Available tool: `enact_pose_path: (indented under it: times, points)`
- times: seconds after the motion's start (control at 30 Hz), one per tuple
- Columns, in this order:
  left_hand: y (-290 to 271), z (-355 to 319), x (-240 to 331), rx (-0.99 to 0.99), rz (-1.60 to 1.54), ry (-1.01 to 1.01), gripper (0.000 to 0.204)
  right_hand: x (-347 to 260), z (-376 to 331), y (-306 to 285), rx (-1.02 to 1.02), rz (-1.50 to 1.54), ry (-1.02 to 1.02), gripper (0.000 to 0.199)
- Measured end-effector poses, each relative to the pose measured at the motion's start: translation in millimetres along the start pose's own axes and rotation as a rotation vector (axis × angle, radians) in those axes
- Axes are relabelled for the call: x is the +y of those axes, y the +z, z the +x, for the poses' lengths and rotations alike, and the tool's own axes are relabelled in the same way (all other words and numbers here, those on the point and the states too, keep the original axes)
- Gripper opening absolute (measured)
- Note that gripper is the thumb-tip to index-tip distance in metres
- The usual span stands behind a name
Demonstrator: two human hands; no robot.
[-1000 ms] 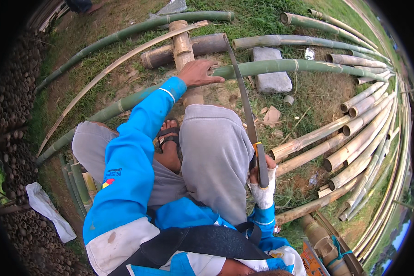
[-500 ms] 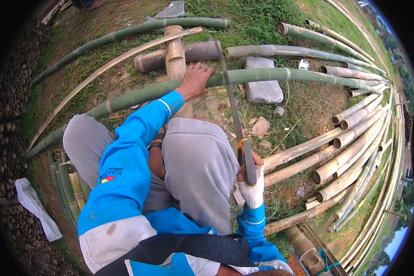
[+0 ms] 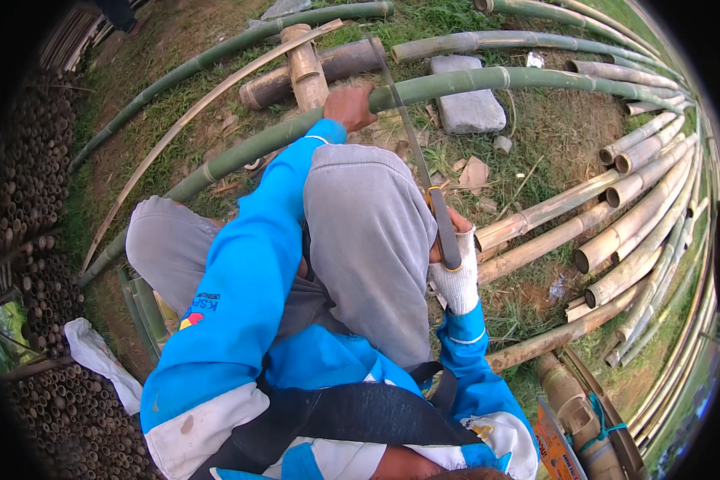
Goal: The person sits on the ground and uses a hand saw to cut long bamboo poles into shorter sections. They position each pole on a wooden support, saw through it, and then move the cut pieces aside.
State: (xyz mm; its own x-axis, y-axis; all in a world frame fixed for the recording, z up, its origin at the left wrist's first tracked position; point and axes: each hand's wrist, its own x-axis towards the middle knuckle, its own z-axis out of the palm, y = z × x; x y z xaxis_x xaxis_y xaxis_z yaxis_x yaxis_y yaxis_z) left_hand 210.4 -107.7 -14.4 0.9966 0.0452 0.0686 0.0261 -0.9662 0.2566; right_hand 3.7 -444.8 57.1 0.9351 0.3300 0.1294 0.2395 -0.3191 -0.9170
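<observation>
- Gripping a long machete (image 3: 436,216) by its dark handle, the gloved right hand (image 3: 456,268) has its fingers wrapped tight, just beside the raised knee.
- The blade runs up and away to the green bamboo pole (image 3: 488,80).
- The bare left hand (image 3: 348,106) sits on that pole, fingers curled over it.
- A grey stone block (image 3: 468,108) lies just past, cut bamboo (image 3: 616,232) stacked at the right.

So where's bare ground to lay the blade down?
Best patch: grass between the grey stone slab and the stacked bamboo poles on the right. Crowded: under the green bamboo pole by the left hand, and around the right hand.
</observation>
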Motion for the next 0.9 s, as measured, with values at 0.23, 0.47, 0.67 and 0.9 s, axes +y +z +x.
enact_pose_path:
  times: [0.23, 0.47, 0.67, 0.9]
  points:
    - [-7, 0, -2, -0.097, -0.05, -0.016, 0.06, -25, -76, -37, -0.032, -0.047, 0.081, 0.053]
    - [9, -10, 0, -0.035, -0.013, -0.093, 0.053, -5, 26, 11, 0.006, -0.026, 0.035, 0.06]
    - [0, -1, 14, -0.052, -0.034, -0.036, 0.051, 22, 177, 53, 0.088, 0.073, -0.163, 0.054]
    - [-6, 0, -14, -0.145, -0.035, -0.059, 0.057, -21, -26, -3, -0.039, -0.098, 0.022, 0.069]
